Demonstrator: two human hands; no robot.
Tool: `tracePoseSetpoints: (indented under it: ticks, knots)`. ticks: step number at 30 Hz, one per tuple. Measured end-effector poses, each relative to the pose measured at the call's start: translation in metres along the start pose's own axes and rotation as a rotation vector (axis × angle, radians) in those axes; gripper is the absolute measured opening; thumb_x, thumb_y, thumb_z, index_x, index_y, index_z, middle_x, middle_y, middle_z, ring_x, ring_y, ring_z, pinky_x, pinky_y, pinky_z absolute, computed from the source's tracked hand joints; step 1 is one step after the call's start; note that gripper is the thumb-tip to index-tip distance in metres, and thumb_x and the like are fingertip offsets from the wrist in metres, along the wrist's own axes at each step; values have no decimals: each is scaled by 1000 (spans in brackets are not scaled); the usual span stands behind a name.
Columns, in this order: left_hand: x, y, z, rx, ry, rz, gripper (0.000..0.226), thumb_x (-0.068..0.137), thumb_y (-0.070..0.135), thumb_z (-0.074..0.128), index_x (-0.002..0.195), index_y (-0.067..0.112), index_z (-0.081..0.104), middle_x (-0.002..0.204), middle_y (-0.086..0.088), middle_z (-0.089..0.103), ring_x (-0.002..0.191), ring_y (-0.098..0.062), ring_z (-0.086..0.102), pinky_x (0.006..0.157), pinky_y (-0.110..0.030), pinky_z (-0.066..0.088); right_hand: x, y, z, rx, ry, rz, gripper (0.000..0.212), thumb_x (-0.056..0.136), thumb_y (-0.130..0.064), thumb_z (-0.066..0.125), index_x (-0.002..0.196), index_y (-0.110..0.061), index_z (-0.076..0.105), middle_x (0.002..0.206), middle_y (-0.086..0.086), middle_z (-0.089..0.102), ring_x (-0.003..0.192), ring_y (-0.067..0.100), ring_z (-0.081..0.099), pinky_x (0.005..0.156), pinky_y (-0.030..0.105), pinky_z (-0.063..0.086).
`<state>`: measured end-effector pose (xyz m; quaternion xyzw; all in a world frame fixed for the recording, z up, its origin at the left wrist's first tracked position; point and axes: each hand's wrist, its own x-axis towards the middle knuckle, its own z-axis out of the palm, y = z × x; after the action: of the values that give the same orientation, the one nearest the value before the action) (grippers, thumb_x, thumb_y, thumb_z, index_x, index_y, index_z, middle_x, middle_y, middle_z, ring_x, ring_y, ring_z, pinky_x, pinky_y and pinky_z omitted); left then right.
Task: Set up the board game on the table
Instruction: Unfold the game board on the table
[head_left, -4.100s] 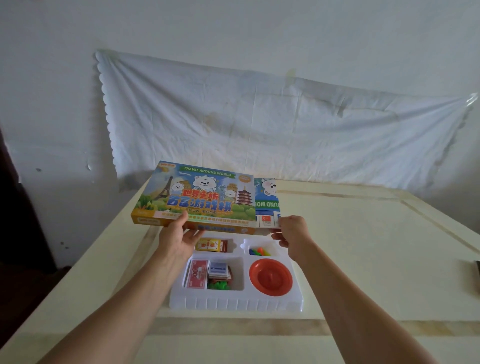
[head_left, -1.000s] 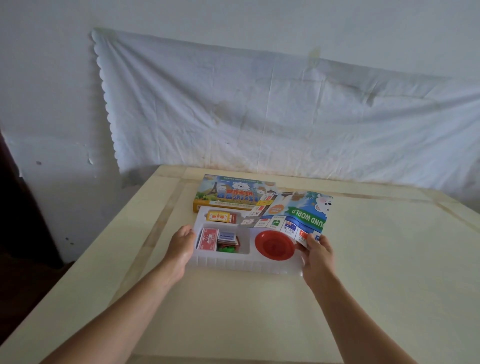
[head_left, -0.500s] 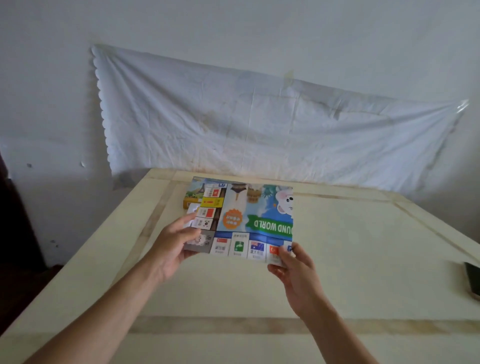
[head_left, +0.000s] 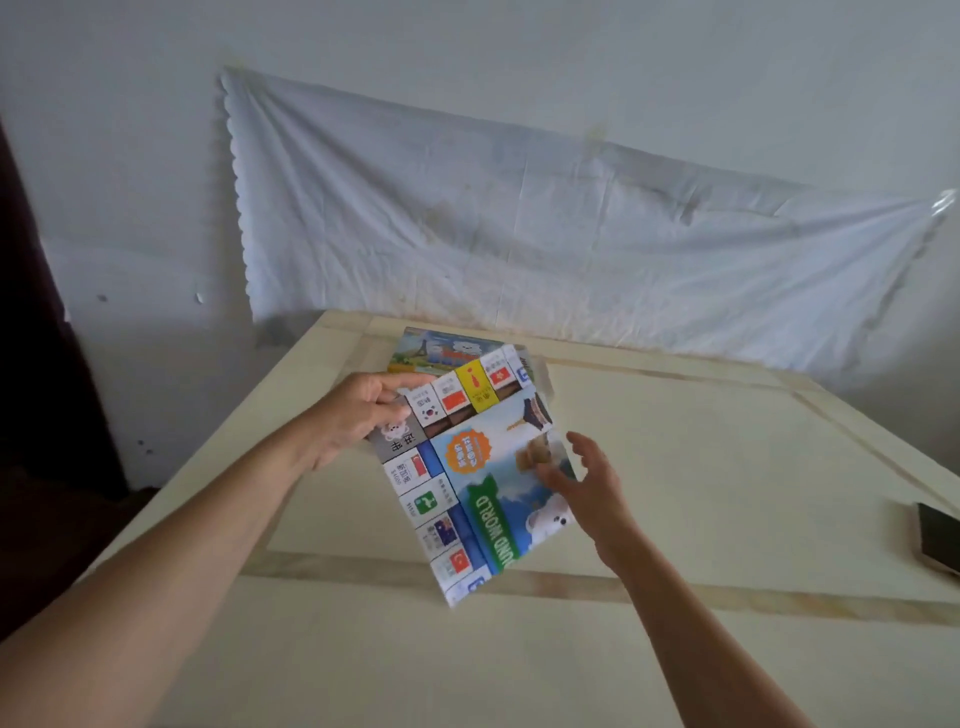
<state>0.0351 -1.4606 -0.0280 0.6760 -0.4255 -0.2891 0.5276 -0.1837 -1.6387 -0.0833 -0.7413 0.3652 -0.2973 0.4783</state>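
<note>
A creased white cloth (head_left: 545, 244) with a scalloped left edge hangs on the pale wall (head_left: 467, 52) behind the cream worktop (head_left: 727, 467). A dark flat object (head_left: 937, 540), possibly a phone, lies at the worktop's right edge.

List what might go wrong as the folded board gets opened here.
1. The left hand alone pinches a corner of the folded colourful cardboard game board; the right hand is open, so it may slip or swing.
2. Unfolding away from the person may knock the illustrated game box lying just behind.
</note>
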Motion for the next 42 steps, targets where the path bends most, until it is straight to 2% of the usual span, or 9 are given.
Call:
tracePoseSetpoints:
  ticks: [5, 9, 12, 15, 22, 29, 34, 37, 42]
  knots:
    - [9, 10, 12, -118, 122, 80, 41, 89, 16, 62, 126, 33, 55, 105, -7, 71, 88, -15, 70, 77, -31, 53, -2, -16, 3, 425, -38, 100, 6, 86, -1, 62, 91, -5, 62, 85, 17, 70, 65, 26, 67, 56, 35, 55]
    - [3, -12, 19, -344, 133, -100, 79, 62, 47, 82, 129, 23, 49, 99, -6, 71, 72, -14, 69, 63, -29, 55, -6, -4, 6, 946, 40, 249, 17, 90, 2, 53, 79, -10, 53, 83, 15, 66, 62, 24, 67, 52, 32, 56]
    - [-6, -34, 27, -200, 28, -167, 59, 81, 13, 73, 134, 16, 46, 95, -13, 73, 75, -22, 70, 64, -31, 58, -12, 6, 7, 1029, -18, 299, 20, 90, 10, 47, 88, -7, 57, 91, 13, 69, 70, 22, 70, 58, 32, 56]
    - [-2, -40, 23, -154, 130, -167, 60, 86, -6, 61, 140, 12, 42, 92, -16, 72, 69, -18, 68, 59, -27, 56, -11, 16, 0, 888, -27, 266, 32, 85, 16, 45, 99, -8, 61, 89, 13, 71, 77, 27, 67, 72, 39, 54]
    - [1, -38, 19, -46, 161, -143, 54, 90, -4, 53, 140, 15, 43, 99, -15, 67, 82, -21, 68, 63, -31, 57, -4, 30, -21, 494, 128, 124, 15, 86, 0, 61, 98, -8, 58, 84, 16, 69, 66, 26, 66, 56, 33, 51]
    - [-4, -45, 39, -73, 212, -140, 34, 92, -3, 50, 115, 22, 52, 91, -10, 68, 75, -18, 69, 57, -31, 57, -13, 46, -1, -178, 311, -124, 24, 89, -13, 61, 68, -12, 51, 73, 2, 62, 66, 25, 64, 57, 43, 56]
    - [-5, -51, 43, -85, 227, -140, 32, 92, -2, 50, 108, 24, 57, 85, -7, 68, 68, -13, 69, 57, -31, 57, -23, 52, 0, -560, 454, -635, 34, 95, -30, 44, 85, -4, 65, 69, 2, 55, 58, 20, 52, 44, 33, 48]
    - [-6, -52, 42, -103, 247, -160, 30, 92, -3, 50, 107, 22, 59, 89, -11, 67, 72, -19, 68, 63, -35, 58, -26, 57, -3, -797, 456, -741, 24, 76, -7, 72, 98, -6, 63, 72, 4, 57, 59, 21, 52, 45, 31, 45]
    - [-8, -56, 37, -135, 223, -192, 30, 92, -1, 51, 113, 19, 60, 98, -18, 68, 74, -23, 69, 65, -35, 58, -30, 49, -2, -731, 484, -862, 12, 88, -18, 59, 86, -13, 48, 80, 6, 56, 63, 23, 53, 48, 33, 47]
